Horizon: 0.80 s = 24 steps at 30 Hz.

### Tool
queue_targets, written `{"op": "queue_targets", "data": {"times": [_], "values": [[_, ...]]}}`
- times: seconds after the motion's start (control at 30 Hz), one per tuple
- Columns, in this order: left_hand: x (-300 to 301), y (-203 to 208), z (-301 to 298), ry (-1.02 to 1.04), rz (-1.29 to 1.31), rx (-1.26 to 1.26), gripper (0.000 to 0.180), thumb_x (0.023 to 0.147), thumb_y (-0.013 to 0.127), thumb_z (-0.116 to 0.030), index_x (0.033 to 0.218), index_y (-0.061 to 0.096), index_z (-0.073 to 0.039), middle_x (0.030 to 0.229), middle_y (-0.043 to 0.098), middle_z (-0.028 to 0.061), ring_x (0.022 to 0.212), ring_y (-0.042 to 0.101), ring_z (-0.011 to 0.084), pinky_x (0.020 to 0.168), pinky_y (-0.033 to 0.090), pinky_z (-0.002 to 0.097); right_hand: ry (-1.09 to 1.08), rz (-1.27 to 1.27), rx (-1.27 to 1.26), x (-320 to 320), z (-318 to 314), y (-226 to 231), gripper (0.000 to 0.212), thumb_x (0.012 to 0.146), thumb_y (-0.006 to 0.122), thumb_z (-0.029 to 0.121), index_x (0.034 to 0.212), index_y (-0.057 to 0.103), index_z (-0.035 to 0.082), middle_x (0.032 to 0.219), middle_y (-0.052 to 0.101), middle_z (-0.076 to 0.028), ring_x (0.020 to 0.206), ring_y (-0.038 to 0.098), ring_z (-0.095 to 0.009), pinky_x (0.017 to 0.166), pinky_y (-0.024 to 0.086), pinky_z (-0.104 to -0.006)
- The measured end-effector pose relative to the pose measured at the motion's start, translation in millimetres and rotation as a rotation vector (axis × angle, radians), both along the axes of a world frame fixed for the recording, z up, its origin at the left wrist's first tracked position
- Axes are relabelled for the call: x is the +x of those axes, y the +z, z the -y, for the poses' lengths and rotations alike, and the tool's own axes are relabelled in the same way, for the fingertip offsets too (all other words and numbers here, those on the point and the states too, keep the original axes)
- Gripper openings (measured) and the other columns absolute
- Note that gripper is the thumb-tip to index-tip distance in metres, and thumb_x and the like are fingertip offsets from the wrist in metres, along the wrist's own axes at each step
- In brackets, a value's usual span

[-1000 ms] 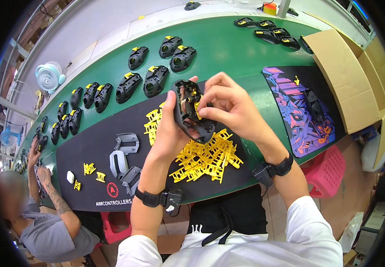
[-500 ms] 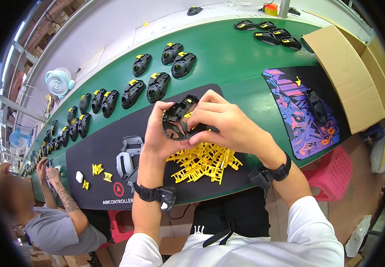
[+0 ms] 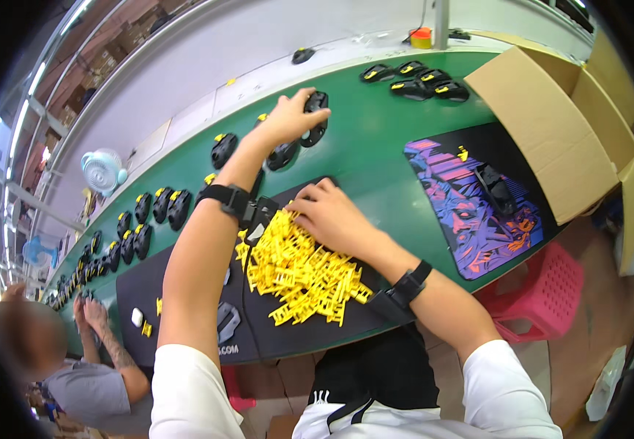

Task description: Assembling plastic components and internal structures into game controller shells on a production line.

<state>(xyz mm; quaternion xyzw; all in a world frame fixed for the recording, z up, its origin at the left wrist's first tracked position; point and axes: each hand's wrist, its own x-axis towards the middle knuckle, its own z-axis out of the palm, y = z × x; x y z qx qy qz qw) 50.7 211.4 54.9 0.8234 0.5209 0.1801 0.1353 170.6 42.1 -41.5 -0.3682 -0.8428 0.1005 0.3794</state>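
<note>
My left hand (image 3: 288, 119) reaches to the far side of the green table, its fingers closed on a black mouse shell (image 3: 317, 130). Close by, other black shells with yellow parts, such as this mouse shell (image 3: 224, 151), stand in rows, some partly hidden by my arm. My right hand (image 3: 335, 219) lies over the far right edge of a heap of yellow plastic clips (image 3: 295, 274). Its fingers are bent and somewhat apart, their tips touching the clips, and no clip shows held in them. The heap rests on a black mat (image 3: 310, 342).
On the right are a patterned mat (image 3: 441, 205) with a black shell (image 3: 496, 190) on it and an open cardboard box (image 3: 544, 124). A pink stool (image 3: 544, 293) stands below the table edge. A co-worker (image 3: 90, 388) handles something at the far left.
My hands have parted. The left hand has carried the black mouse shell up and away to the shell rows, while the right hand has let go and come down to the yellow clips.
</note>
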Motion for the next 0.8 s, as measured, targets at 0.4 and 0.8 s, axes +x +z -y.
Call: {"op": "queue_targets", "data": {"times": [0.4,0.8], "values": [[92.0,-11.7,-68.9,-0.024,-0.735,-0.235,0.084,0.089,0.056,-0.064,0.146,0.045,-0.003,0.145,0.040,0.0380,0.130,0.049,0.0506,0.109,0.041,0.0500,-0.122,-0.577,-0.286,24.3,-9.3,11.9,0.022,0.079,0.053,-0.006,0.099,0.058,0.001,0.093,0.056,-0.021,0.087,0.057,-0.040,0.081,0.048,-0.0483],[180.2,-79.5,-152.3,-0.411,-0.140,0.197,0.069,0.083,0.077,-0.027,0.140,0.046,-0.002,0.140,0.049,0.0234,0.131,0.049,0.0366,0.111,0.041,0.0430,-0.461,-1.232,-0.388,44.2,-35.1,10.1,0.016,0.099,0.042,0.000,0.100,0.057,0.004,0.102,0.049,-0.008,0.081,0.057,-0.015,0.067,0.048,-0.0275]]}}
